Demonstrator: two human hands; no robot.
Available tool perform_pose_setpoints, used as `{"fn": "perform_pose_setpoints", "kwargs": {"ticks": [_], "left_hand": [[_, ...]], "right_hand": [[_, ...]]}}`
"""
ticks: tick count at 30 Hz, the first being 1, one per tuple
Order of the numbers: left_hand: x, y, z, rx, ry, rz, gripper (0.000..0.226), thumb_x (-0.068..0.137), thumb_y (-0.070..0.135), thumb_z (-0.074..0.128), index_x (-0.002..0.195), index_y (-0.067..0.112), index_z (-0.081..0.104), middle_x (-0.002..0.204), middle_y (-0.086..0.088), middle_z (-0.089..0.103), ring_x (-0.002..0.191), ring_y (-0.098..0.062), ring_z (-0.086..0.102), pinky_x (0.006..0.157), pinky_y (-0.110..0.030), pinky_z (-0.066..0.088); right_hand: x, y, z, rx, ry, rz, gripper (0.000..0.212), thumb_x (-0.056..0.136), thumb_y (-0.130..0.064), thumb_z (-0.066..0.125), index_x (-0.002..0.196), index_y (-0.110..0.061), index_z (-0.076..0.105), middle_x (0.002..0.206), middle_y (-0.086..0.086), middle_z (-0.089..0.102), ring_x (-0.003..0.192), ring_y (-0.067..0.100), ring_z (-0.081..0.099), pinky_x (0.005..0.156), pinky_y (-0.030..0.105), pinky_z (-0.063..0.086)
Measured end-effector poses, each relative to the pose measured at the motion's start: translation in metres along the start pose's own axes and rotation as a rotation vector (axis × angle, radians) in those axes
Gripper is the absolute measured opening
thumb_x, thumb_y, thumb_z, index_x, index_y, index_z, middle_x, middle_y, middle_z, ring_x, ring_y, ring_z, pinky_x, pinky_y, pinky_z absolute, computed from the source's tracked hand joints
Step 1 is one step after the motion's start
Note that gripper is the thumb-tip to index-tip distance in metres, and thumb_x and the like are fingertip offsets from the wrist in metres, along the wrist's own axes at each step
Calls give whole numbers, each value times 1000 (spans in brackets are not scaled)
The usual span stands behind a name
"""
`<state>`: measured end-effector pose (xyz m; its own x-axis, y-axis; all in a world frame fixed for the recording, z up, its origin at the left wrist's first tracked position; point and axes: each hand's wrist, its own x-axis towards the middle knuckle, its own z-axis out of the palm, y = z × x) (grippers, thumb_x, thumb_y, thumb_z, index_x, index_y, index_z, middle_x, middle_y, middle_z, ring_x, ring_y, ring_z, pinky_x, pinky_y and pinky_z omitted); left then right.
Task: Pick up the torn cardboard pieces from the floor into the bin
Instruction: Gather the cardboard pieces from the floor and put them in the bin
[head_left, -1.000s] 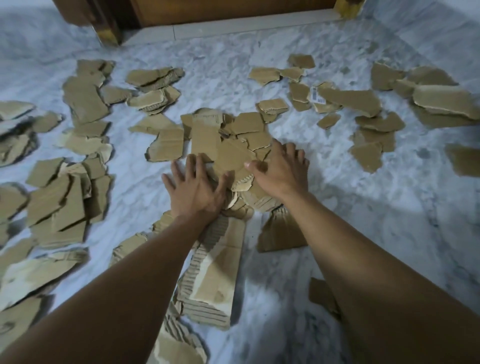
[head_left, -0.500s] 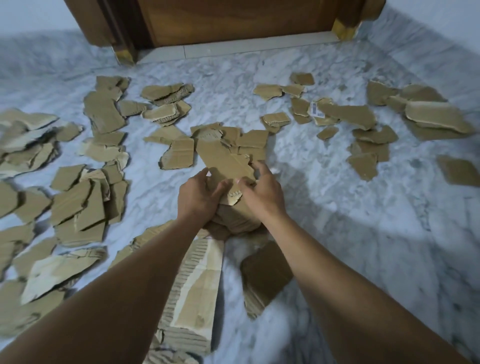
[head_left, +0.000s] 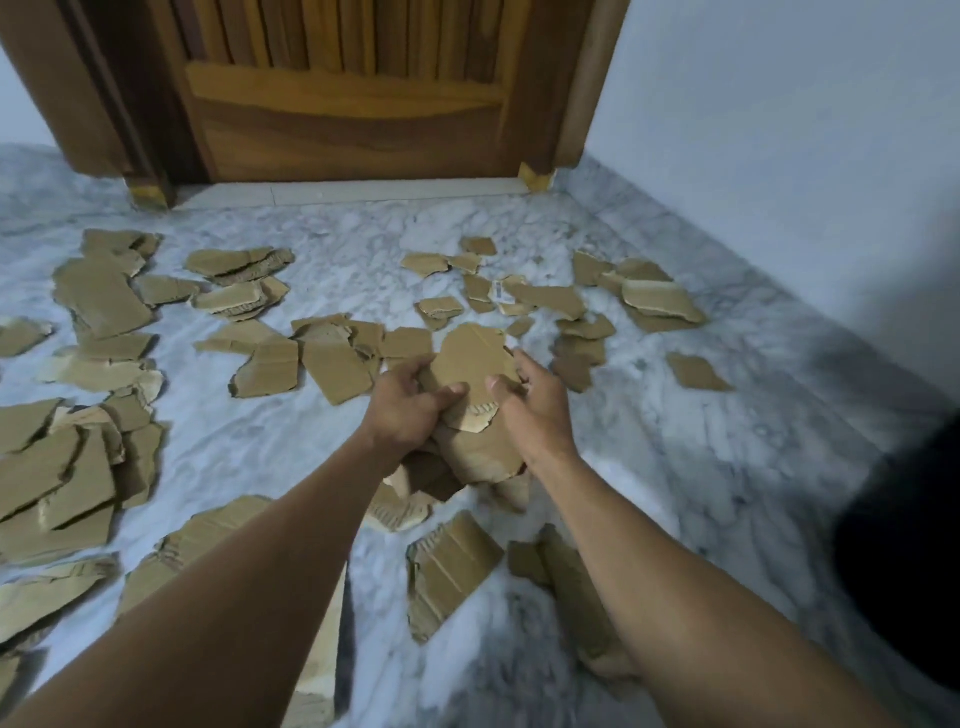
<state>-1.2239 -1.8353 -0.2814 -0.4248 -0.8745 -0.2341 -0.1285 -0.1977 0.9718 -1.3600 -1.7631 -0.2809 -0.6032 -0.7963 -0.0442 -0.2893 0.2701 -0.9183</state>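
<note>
A bundle of torn cardboard pieces (head_left: 470, 364) is lifted off the floor between both hands. My left hand (head_left: 405, 408) grips its left side with the fingers curled round it. My right hand (head_left: 535, 410) presses its right side, thumb on top. A few pieces hang below the bundle. Many more brown torn cardboard pieces lie over the marble floor (head_left: 675, 467): a heap at the left (head_left: 67, 467), a cluster at the back right (head_left: 660, 301), some below my arms (head_left: 447, 571). A dark shape at the right edge (head_left: 914, 561) may be the bin; I cannot tell.
A wooden door (head_left: 353, 88) in its frame closes the far side. A pale wall (head_left: 805, 130) runs along the right. Bare floor lies between the right cardboard cluster and the wall.
Both hands went from pressing flat on the pile to gripping a bundle and lifting it off the floor. The view tilted up, showing the door and the dark shape at right.
</note>
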Motion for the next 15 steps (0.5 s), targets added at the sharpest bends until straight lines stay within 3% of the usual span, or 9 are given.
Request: {"fn": "perform_pose_setpoints", "kwargs": {"ticks": [3,6,8,10,12,15], "left_hand": [[-9,33,42,-12,-90,54,47,87,11,77,130,9,60,110,-8,71,92,-20,70,73,-25,59],[-21,73,88,-39,-151,106,48,87,6,75,132,16,60,108,-3,70,82,-7,67,63,-14,56],[-31,101,124,-56,-211,143,45,88,5,74,130,16,60,108,-3,71,78,-3,66,60,-12,54],[-42,126,162,-59,-262,189,44,89,7,75,129,17,60,104,1,71,79,-4,66,63,-14,56],[-57,152,202,-44,-307,245,41,89,8,74,125,22,61,95,6,69,76,-4,65,59,-15,55],[-81,189,269,-30,-378,297,41,88,10,75,126,19,64,103,-2,71,76,-12,68,53,-22,56]], "right_hand": [[-11,-16,-52,11,107,-10,62,92,-30,65,151,-19,48,140,-2,59,129,15,56,107,33,46],[-20,-36,-110,-27,195,-36,53,91,-24,63,144,-19,54,123,-7,61,118,16,59,98,31,48],[-25,-51,-155,-57,267,-59,39,87,-28,61,126,-21,61,111,1,65,103,22,63,91,36,50],[-32,-65,-202,-64,325,-70,15,89,-20,61,102,-26,59,91,-9,60,86,13,61,83,34,48],[-43,-75,-251,-49,406,-88,19,91,-11,61,109,-20,61,84,-15,54,84,13,62,81,35,48],[-63,-87,-328,-36,470,-76,34,92,-8,59,126,-15,62,88,-9,65,81,12,65,73,30,51]]}}
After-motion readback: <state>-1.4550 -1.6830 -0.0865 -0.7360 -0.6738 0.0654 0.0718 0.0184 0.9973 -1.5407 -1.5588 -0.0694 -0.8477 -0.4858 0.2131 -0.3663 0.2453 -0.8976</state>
